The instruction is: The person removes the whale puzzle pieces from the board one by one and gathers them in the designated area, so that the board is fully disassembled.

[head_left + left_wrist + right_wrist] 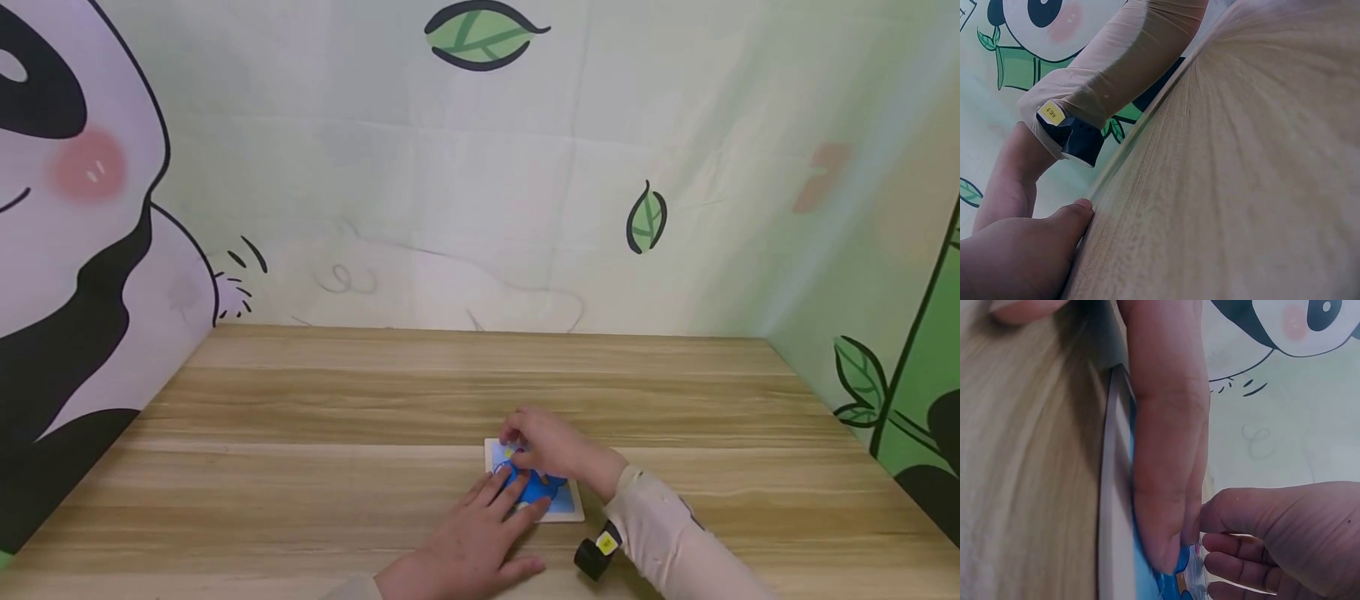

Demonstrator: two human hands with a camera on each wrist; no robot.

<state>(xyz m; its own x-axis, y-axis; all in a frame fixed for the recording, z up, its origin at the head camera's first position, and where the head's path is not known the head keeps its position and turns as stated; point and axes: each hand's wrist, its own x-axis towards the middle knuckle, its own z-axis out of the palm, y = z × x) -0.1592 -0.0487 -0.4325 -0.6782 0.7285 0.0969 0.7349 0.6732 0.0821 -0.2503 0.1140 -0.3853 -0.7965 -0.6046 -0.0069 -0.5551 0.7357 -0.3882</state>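
Note:
A small square puzzle board [572,505] with a white border and a blue figure lies on the wooden table. My left hand [480,529] rests over its near left part, straight fingers spread across the blue figure. Above the board's far left part, my right hand [551,446] bends its fingers and thumb down, pinching a small puzzle piece [513,452] with yellow and pink on it, mostly hidden. In the right wrist view the left fingers [1166,456] lie along the board edge [1113,506], and the right hand [1297,531] has its fingers curled beside them.
The wooden table [300,483] extends to a pale backdrop [375,183] with leaves and a panda [90,167]. A black wrist camera [594,557] hangs under the right sleeve [675,533], close to the board's near right corner.

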